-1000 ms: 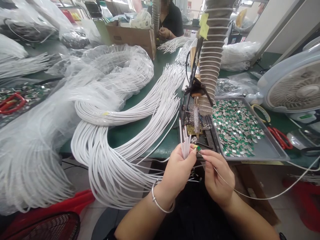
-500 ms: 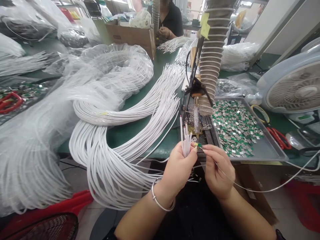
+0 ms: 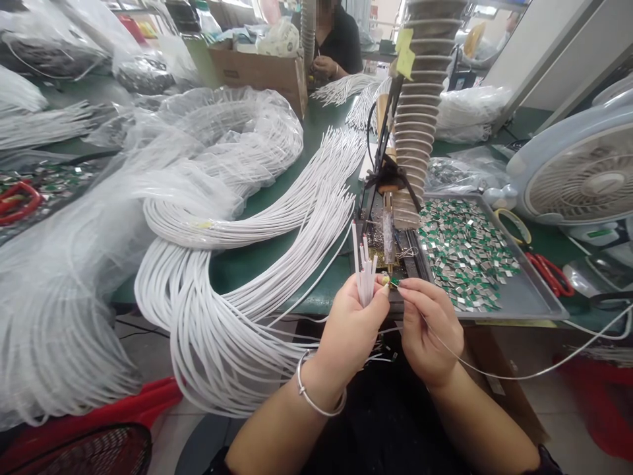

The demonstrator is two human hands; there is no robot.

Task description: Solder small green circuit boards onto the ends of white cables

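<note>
The cables (image 3: 237,310) heaped and fanned across the dark green surface (image 3: 247,264) are all plain white, as are the cable ends (image 3: 364,274) in the left hand (image 3: 353,330), whose wrist carries a silver bangle (image 3: 316,402), while the right hand (image 3: 428,330) pinches a small green piece (image 3: 394,282). The grey tray (image 3: 534,303) is speckled with bits (image 3: 465,247) in green and shiny silver, with red-handled scissors (image 3: 551,274) and a yellow tape ring (image 3: 525,232) beside it. The ribbed hose (image 3: 420,99) is beige banded with darker grooves and bears yellow notes (image 3: 404,53), the fan (image 3: 578,171) is pale blue and white, and the box (image 3: 257,72) is brown cardboard.
</note>
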